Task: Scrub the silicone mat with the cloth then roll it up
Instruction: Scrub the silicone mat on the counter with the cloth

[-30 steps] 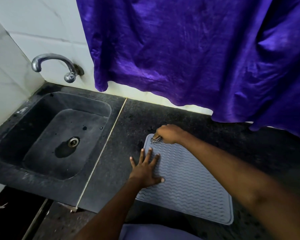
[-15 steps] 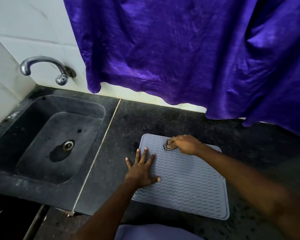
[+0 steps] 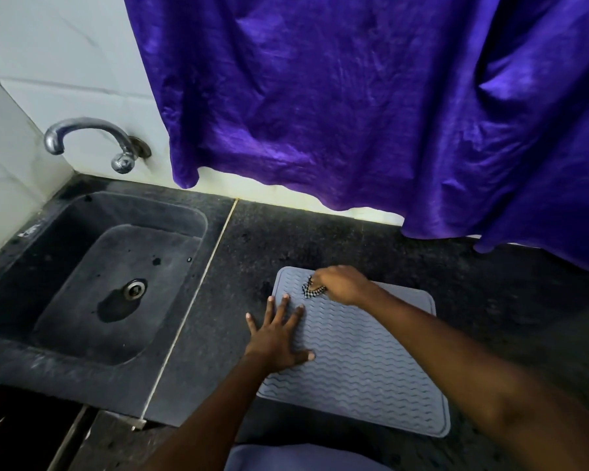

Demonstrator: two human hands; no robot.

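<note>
Silicone mat (image 3: 371, 362): flat on the dark countertop (image 3: 490, 317), right of the sink (image 3: 48, 362), wavy ribs facing up, not yet rolled.
Cloth (image 3: 312, 291): small chequered wad, bunched on the mat near its far-left corner, touching the ribs.
Right hand (image 3: 344, 285): fingers curled round the cloth, pressing it down onto the mat.
Left hand (image 3: 279, 338): fingers straight and spread, palm down across the mat's left edge, gripping nothing, pinning the mat to the counter.
Step in hand: scrubbing, judged to be under way at the far end, with the near half probably left to cover.
Stroke: short and overlapping, run along the wave grooves and then across them to reach between the ribs.
Pressure: firm through the knuckles, with the wad kept compact under the fingers.
Anchor: flat palm kept down on the side opposite the stroke, and moved only to free the patch beneath it.
Coverage: far edge to near edge in bands, corners and raised rim included.
Risk: mat likely to slide or buckle on smooth stone without the anchor.
Before rolling: put the cloth aside, clear of the mat.
</note>
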